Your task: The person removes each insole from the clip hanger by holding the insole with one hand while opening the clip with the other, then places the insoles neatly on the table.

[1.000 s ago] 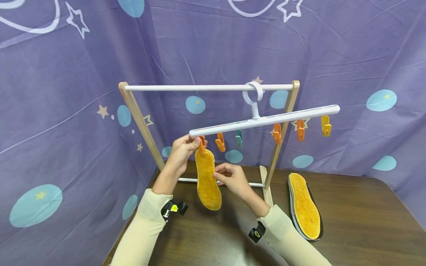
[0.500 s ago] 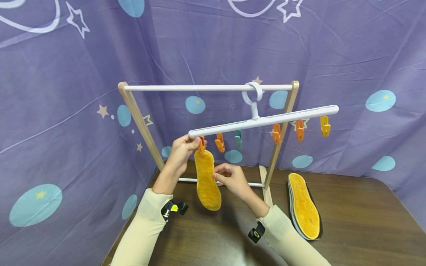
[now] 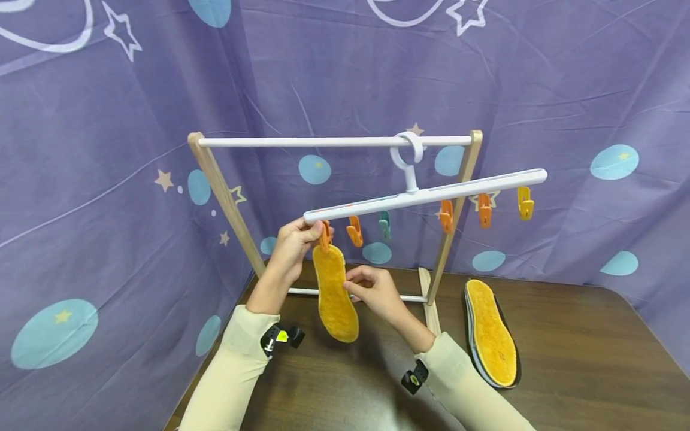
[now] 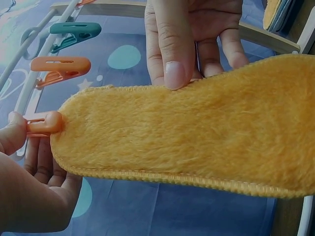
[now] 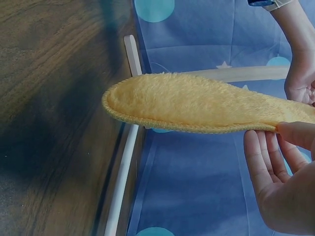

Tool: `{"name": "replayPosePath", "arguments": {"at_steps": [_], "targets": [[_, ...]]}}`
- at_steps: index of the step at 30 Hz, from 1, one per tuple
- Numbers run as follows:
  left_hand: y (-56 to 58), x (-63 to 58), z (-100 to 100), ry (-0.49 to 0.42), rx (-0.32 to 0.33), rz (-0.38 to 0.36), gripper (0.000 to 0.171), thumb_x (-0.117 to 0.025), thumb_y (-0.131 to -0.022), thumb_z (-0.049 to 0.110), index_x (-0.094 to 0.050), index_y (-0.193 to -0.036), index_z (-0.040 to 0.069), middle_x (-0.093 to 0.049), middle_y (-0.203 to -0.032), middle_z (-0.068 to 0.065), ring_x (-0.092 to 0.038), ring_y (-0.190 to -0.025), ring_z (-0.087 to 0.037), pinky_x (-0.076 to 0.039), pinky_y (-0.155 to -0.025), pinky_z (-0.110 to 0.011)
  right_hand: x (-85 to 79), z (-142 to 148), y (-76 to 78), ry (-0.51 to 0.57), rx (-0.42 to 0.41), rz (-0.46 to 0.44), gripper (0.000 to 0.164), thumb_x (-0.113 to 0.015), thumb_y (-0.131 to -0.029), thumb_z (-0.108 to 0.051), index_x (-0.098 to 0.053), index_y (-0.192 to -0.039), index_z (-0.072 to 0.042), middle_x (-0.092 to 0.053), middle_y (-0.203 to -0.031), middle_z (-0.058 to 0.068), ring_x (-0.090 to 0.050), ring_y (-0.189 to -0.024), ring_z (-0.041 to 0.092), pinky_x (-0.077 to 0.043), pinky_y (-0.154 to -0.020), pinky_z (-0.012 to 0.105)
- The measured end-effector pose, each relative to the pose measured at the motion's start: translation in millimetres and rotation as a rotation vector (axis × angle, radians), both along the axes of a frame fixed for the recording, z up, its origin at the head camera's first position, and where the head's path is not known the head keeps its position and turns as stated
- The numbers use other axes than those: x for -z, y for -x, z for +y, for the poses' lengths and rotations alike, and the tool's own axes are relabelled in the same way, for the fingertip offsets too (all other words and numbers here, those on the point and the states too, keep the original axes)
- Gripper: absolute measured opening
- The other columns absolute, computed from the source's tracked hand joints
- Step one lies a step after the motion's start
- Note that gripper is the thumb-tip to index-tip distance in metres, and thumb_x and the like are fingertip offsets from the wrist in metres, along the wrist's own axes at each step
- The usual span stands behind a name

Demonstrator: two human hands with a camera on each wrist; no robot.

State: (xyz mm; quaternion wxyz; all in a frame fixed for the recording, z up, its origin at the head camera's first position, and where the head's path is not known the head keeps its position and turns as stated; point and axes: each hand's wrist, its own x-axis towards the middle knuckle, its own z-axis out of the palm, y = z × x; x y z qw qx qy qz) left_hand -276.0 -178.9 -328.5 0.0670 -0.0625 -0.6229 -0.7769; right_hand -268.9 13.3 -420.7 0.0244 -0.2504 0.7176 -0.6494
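Observation:
A fuzzy yellow insole (image 3: 335, 296) hangs lengthwise below the left end of the white clip hanger (image 3: 372, 205). My left hand (image 3: 288, 248) pinches the end orange clip (image 3: 326, 236) between thumb and fingers. In the left wrist view that clip's tip (image 4: 53, 123) meets the narrow end of the insole (image 4: 177, 132). My right hand (image 3: 377, 290) pinches the insole's right edge partway down, thumb on the fuzzy face and fingers behind. From the right wrist view, the wide end of the insole (image 5: 167, 101) extends free of the fingers.
The hanger hooks over the top bar (image 3: 302, 142) of a wooden rack (image 3: 229, 203), its left end tilted down. Other orange, teal (image 3: 384, 225) and yellow clips (image 3: 525, 204) dangle along it. A second insole (image 3: 492, 332) lies on the brown table (image 3: 582, 347) at right. Purple curtain hangs behind.
The insole's top edge sits very slightly lower under the orange clip than before. Both hands keep their holds, and the whole head view has shifted a little.

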Motion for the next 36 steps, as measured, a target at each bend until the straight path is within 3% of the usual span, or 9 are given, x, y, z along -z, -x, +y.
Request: {"name": "replayPosePath", "arguments": {"at_steps": [14,23,31,36], "targets": [[1.6,1.2,1.6,-0.021,0.002,0.002,0.013,-0.059,-0.103,0.013,-0.069,-0.098,0.007,-0.074,-0.08,0.003,-0.074,-0.082,-0.011,-0.058,-0.078,-0.023,2.1,0.9,2.0,-0.002,0.006,-0.006,0.014,-0.071,-0.093,-0.001,-0.07,-0.101,0.01,-0.073,-0.097,0.028,-0.07,-0.076,0.014,-0.062,-0.073,0.056],[3.4,1.9,2.3,-0.025,-0.019,-0.003,0.013,-0.06,-0.102,0.012,-0.068,-0.104,0.002,-0.075,-0.079,0.003,-0.075,-0.084,-0.013,-0.059,-0.08,-0.023,3.4,5.3,1.0,-0.012,0.022,-0.016,0.014,-0.073,-0.093,-0.003,-0.071,-0.101,0.009,-0.073,-0.097,0.027,-0.069,-0.077,0.016,-0.065,-0.068,0.042],[3.2,2.4,1.8,-0.002,-0.027,-0.01,0.019,-0.06,-0.103,0.014,-0.066,-0.111,-0.002,-0.076,-0.081,0.006,-0.075,-0.087,-0.012,-0.059,-0.081,-0.025,2.8,13.4,-2.5,-0.013,0.028,-0.022,0.014,-0.073,-0.092,-0.003,-0.07,-0.1,0.009,-0.073,-0.096,0.027,-0.07,-0.077,0.014,-0.063,-0.071,0.052],[2.8,2.4,1.5,-0.017,-0.018,0.01,0.011,-0.059,-0.103,0.01,-0.07,-0.101,0.006,-0.076,-0.083,0.005,-0.074,-0.087,-0.012,-0.059,-0.079,-0.024,4.0,19.3,-2.1,-0.021,0.042,-0.025,0.015,-0.073,-0.092,-0.003,-0.071,-0.101,0.009,-0.073,-0.096,0.027,-0.07,-0.077,0.014,-0.064,-0.066,0.034]]}}
